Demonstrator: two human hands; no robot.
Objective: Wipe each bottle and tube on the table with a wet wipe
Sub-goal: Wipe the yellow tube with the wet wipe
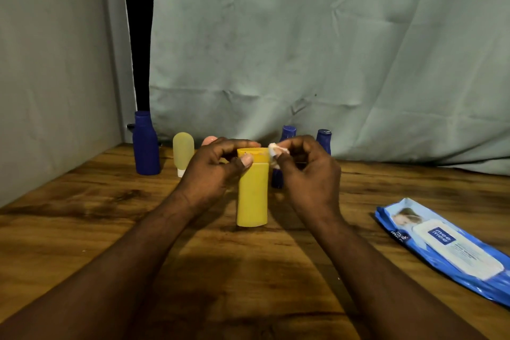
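Note:
A yellow bottle [252, 196] stands upright at the middle of the wooden table [82, 229]. My left hand [215, 171] grips its cap end, thumb on the near side and fingers over the top. My right hand [306, 171] pinches a small crumpled white wet wipe [276, 150] against the right edge of the bottle's cap. Behind stand a tall dark blue bottle [145, 143], a pale yellow tube [182, 152] on its white cap, and two more blue bottles [288, 134] [324, 139], partly hidden by my right hand. A pink thing [208, 141] peeks out behind my left hand.
A blue pack of wet wipes [447, 248] lies flat at the right of the table, near its edge. A grey-green cloth backdrop [303, 50] hangs behind the table and a pale wall [49, 63] closes off the left side.

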